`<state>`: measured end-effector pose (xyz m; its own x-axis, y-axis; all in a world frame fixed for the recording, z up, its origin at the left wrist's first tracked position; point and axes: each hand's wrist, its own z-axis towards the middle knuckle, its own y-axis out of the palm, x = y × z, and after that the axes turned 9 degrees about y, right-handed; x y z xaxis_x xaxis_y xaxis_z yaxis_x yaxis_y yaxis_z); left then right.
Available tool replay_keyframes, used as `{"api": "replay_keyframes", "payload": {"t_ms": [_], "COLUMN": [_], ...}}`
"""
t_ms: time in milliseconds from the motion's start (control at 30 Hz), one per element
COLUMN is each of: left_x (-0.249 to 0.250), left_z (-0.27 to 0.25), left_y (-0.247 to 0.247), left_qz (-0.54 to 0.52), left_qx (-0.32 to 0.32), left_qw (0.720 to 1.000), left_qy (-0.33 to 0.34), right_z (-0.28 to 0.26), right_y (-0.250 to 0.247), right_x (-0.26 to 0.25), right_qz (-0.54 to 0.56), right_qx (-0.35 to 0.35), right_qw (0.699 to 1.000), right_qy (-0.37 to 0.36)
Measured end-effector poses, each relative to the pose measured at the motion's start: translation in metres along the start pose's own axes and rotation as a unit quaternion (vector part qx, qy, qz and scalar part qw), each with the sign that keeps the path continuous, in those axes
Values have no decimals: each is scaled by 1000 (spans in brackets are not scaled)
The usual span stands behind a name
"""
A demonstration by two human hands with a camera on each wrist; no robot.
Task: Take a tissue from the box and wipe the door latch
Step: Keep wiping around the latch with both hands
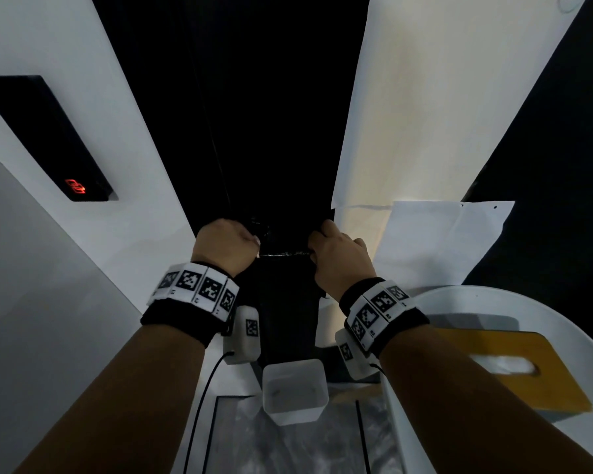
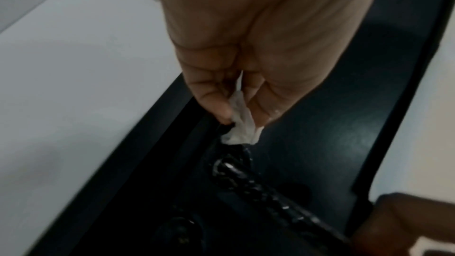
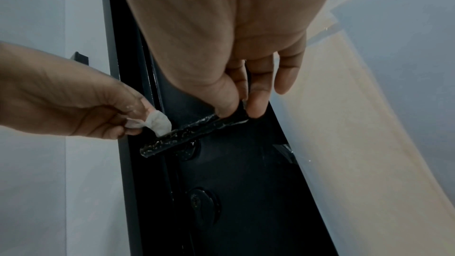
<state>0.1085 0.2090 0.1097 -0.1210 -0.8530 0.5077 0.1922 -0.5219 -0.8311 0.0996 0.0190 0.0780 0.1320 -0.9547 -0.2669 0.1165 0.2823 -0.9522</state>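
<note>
left hand [image 3: 74,102] pinches a wadded tissue [image 3: 158,122] against the door latch [image 3: 187,133]; right hand [image 3: 229,46] grips its far end

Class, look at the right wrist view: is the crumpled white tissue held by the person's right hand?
No: the left hand pinches the crumpled white tissue, while the right hand holds the black door handle.

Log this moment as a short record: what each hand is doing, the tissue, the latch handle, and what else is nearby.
left hand: pinches a wadded white tissue, touching the handle near its free end
right hand: thumb and fingers hold the other end of the black door handle
handle surface: speckled with pale marks
keyhole: below the handle, untouched
tissue box: yellow, on a white round table to the right
white bin: on the floor below the hands
</note>
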Motion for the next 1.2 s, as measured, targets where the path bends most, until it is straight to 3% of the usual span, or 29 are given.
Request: {"api": "replay_keyframes", "payload": {"t_ms": [133, 467, 633, 700, 800, 867, 933, 1067, 1200], "left_x": [-4, -5, -8, -10, -13, -12, -11, -15, -18], "left_z": [2, -9, -8, -7, -3, 0, 5, 1, -12], "left_y": [-2, 11, 7, 12, 24, 27, 28, 25, 18], "left_qz": [-9, -15, 14, 5, -69, -178, -240, -229, -249], "left_qx": [91, 16, 104, 95, 70, 67, 68, 52, 113], "left_qw": [996, 999, 994, 995, 990, 966, 946, 958, 953], "left_qy": [21, 44, 13, -13, -103, -175, -205, -166, -131], "right_z": [0, 1, -1, -1, -1, -1, -1, -1, -1], "right_y": [0, 1, 0, -1, -1, 0, 0, 0, 0], "right_x": [0, 0, 0, -1, -1, -1, -1, 0, -1], "right_qz": [-5, -3, -3, -3, -5, -5, -2, -4, -2], "right_qx": [0, -2, 0, 1, 1, 0, 0, 1, 1], "right_qw": [1000, 1000, 1000, 1000, 1000, 1000, 1000, 1000, 1000], "right_qy": [-1, 6, 3, 2, 2, 2, 2, 3, 3]}}
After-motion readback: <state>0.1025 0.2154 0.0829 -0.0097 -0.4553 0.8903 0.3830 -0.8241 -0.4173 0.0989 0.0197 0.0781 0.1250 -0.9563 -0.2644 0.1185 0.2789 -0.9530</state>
